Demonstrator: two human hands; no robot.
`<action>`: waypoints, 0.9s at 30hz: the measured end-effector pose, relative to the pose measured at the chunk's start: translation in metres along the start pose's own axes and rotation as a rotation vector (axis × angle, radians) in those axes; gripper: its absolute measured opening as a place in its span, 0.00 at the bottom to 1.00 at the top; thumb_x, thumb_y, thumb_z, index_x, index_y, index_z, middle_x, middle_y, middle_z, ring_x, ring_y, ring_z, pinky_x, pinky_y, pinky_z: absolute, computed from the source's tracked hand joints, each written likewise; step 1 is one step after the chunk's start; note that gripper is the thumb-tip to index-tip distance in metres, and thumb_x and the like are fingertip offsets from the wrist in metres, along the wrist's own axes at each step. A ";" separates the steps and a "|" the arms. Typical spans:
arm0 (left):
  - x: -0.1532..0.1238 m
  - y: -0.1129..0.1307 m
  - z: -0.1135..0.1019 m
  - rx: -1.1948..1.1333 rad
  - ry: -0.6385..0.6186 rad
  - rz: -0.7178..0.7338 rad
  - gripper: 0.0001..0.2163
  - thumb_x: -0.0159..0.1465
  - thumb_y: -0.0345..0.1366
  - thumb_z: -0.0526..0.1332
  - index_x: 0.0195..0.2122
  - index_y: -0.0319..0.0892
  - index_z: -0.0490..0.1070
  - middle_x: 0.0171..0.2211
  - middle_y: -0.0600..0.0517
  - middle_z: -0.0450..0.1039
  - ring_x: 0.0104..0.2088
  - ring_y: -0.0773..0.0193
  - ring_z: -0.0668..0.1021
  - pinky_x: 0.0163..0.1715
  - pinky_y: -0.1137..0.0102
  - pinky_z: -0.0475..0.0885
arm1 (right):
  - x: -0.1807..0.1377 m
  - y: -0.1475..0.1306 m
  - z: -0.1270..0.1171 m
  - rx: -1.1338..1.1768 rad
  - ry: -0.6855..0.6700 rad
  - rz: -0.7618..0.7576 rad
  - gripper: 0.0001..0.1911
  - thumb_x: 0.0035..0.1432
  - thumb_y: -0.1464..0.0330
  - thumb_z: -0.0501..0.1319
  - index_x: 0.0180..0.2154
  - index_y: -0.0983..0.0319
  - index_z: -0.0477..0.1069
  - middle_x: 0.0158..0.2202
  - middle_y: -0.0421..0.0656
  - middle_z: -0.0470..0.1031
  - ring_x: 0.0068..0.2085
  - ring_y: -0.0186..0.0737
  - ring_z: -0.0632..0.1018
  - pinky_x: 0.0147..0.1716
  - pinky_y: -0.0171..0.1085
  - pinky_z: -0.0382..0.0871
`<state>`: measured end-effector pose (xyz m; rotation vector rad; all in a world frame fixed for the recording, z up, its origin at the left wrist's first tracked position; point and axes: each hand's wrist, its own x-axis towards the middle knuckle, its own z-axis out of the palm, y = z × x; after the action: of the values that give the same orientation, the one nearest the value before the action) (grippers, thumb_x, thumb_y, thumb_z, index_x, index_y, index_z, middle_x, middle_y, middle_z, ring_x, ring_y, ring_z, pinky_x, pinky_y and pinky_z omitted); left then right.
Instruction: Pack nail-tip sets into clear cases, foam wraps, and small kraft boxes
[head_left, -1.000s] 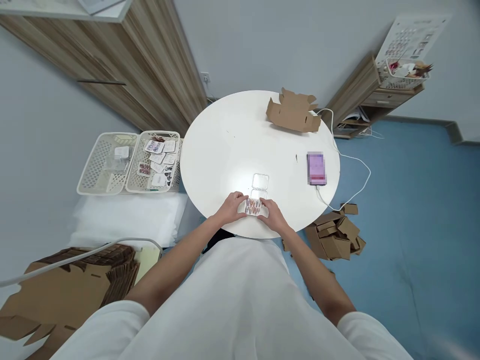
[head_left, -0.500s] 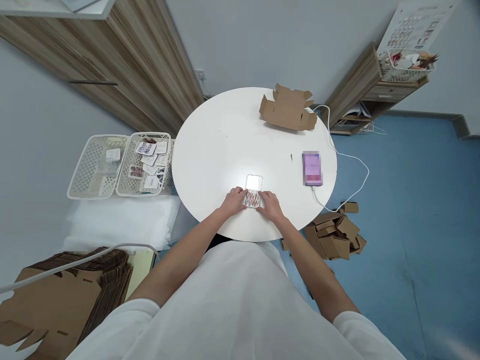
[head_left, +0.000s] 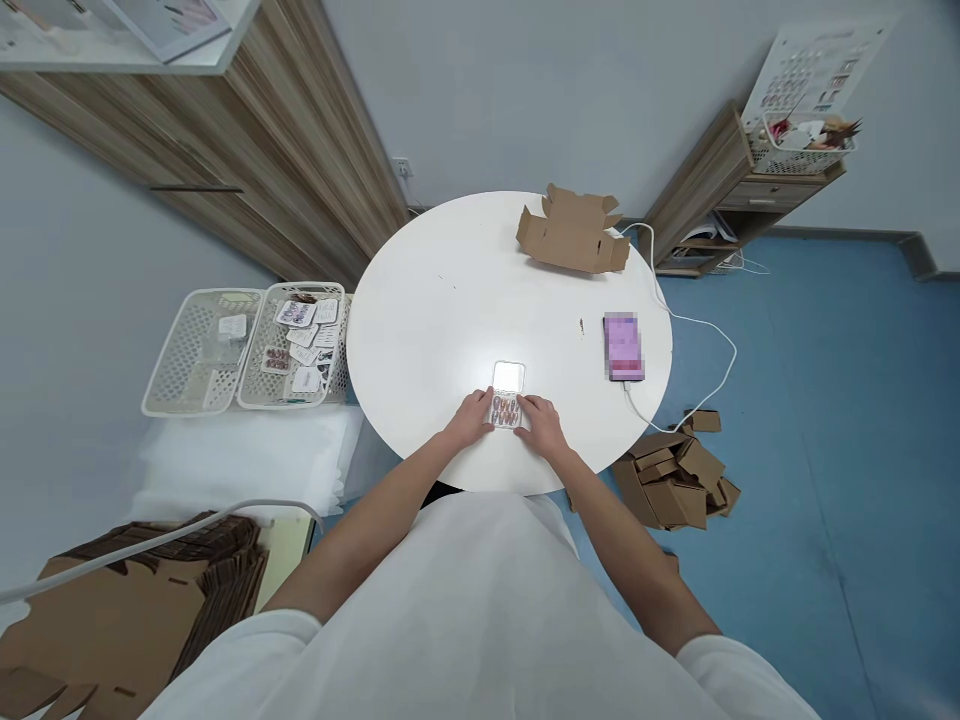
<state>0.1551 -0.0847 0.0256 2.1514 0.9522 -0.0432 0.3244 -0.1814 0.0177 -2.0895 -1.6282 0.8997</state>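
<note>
A small clear plastic case of press-on nails (head_left: 505, 411) lies on the white round table (head_left: 435, 330) near its front edge. Its transparent lid (head_left: 509, 377) is folded back, away from me. Rows of brownish and greyish false nails fill the near half. My left hand (head_left: 472, 417) grips the case's left side, thumb and fingers against the edge. On the opposite side, my right hand (head_left: 542, 424) holds the right edge in the same way.
An unfolded cardboard box (head_left: 574, 235) sits at the table's back right. A phone (head_left: 624, 347) with a white cable lies at the right. White baskets (head_left: 247, 400) with nail packs stand left. Cardboard pieces (head_left: 675, 480) lie on the floor; flattened boxes (head_left: 112, 620) are stacked lower left.
The camera view has tilted a little, so the whole scene sits slightly lower. Both hands keep their hold on the sides of the nail case, which stays open.
</note>
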 end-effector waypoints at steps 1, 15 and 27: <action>-0.001 0.000 0.000 -0.024 0.004 -0.008 0.35 0.50 0.33 0.63 0.58 0.41 0.49 0.45 0.43 0.61 0.48 0.51 0.65 0.46 0.59 0.62 | -0.002 -0.001 0.001 0.019 0.009 0.005 0.35 0.46 0.68 0.61 0.56 0.57 0.54 0.54 0.47 0.60 0.55 0.50 0.59 0.50 0.47 0.57; -0.024 0.010 0.010 -0.625 0.082 -0.337 0.14 0.52 0.33 0.58 0.41 0.41 0.64 0.35 0.51 0.65 0.32 0.67 0.70 0.37 0.69 0.67 | 0.005 -0.015 0.003 0.587 0.062 0.336 0.28 0.38 0.77 0.57 0.46 0.60 0.64 0.34 0.39 0.68 0.29 0.32 0.72 0.35 0.36 0.69; -0.052 0.025 -0.023 -1.030 0.277 -0.320 0.16 0.50 0.42 0.62 0.38 0.40 0.65 0.26 0.53 0.70 0.26 0.69 0.71 0.32 0.69 0.67 | -0.018 -0.046 -0.024 0.944 0.080 0.170 0.23 0.40 0.65 0.63 0.42 0.58 0.65 0.35 0.40 0.67 0.29 0.30 0.70 0.30 0.35 0.67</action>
<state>0.1273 -0.1121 0.0744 1.0623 1.1287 0.4949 0.3040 -0.1828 0.0689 -1.5448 -0.7255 1.2840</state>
